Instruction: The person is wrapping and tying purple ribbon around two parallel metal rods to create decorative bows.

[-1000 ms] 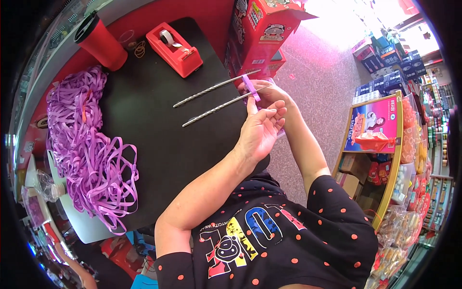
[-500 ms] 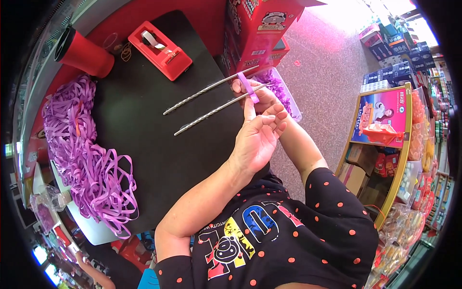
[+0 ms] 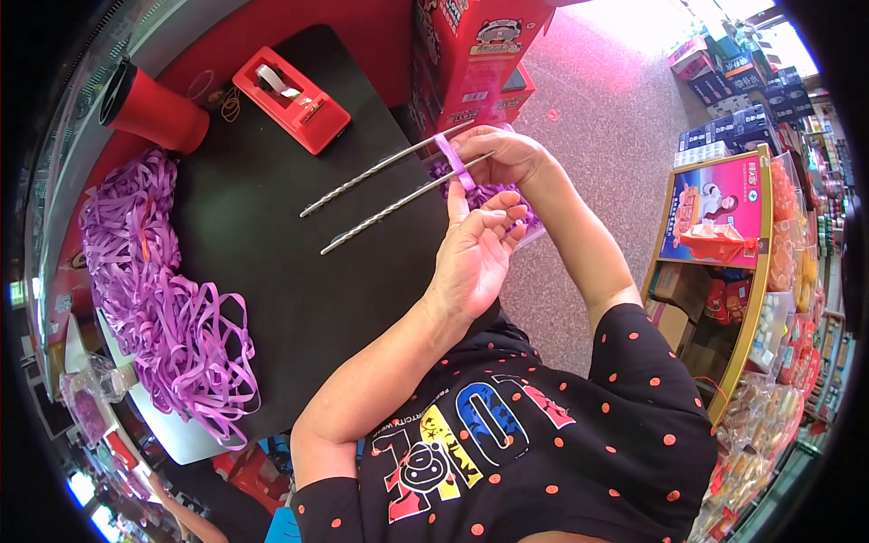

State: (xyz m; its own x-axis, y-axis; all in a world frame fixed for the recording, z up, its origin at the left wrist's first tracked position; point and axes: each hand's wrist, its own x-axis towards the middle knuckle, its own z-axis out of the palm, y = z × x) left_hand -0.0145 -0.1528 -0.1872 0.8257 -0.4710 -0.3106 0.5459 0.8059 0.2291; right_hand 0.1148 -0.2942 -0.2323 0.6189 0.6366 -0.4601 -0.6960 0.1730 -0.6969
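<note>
Two slim metal rods point(image 3: 358, 185) with twisted ends lie side by side, slanting over the black table. A purple ribbon point(image 3: 453, 161) loops around both near their right ends. My right hand point(image 3: 507, 154) is closed at that loop, fingers bent around the ribbon and partly hidden behind the rods. From below, my left hand point(image 3: 472, 262) turns its palm up. One of its digits stretches up to touch the ribbon by the lower rod, while the other fingers are loosely curled and apart. How the rods are held at their right ends is hidden.
A heap of purple ribbon point(image 3: 163, 299) covers the table's left side. On the black table point(image 3: 281, 299) are a red tape dispenser point(image 3: 294, 101) and a red tumbler point(image 3: 158, 110). Red boxes point(image 3: 471, 54) stand beyond my hands, and a shelf point(image 3: 715, 271) stands at right.
My right hand has come round from behind the rods, its forearm swinging up and right. The ribbon stays looped on the rods. My left hand has barely moved.
</note>
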